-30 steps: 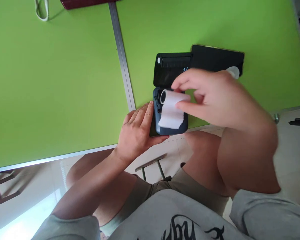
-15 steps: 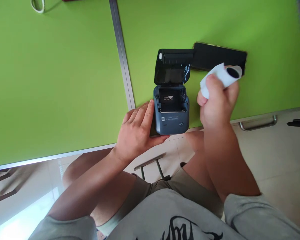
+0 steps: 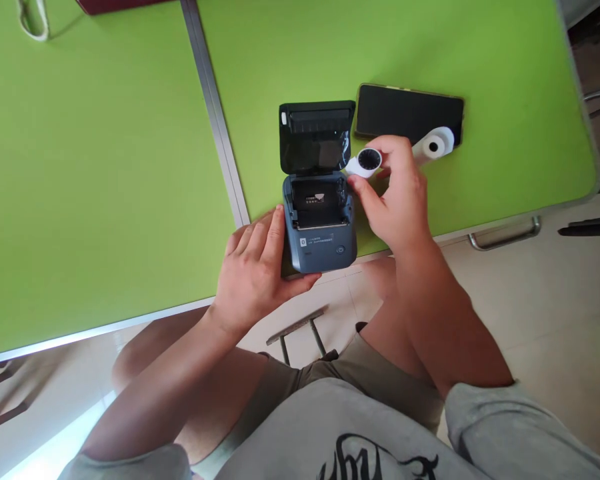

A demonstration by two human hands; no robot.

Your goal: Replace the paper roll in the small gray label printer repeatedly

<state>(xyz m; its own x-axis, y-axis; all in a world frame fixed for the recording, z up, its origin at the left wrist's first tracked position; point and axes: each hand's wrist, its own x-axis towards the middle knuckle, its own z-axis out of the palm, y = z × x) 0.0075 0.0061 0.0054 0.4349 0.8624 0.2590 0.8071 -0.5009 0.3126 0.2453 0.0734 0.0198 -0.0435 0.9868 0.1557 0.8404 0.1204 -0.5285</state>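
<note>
A dark grey-blue label printer sits at the table's front edge with its black lid swung up and back. Its paper bay is open, showing a small torn white label inside. My left hand grips the printer, fingers along its left side and thumb under its front edge. Just right of the lid hinge, my right hand pinches a small white paper roll with a dark hollow core facing up. Behind that hand, a second white roll with a loose flap stands near a black phone.
The green table has a metal strip running across it. A white cord loop and a dark red object lie at the far left. A metal handle sticks out below the front edge at right.
My right hand has brought the paper roll left, beside the printer, and turned it more upright. The second roll now shows clearly behind the hand. My left hand keeps its hold on the printer.
</note>
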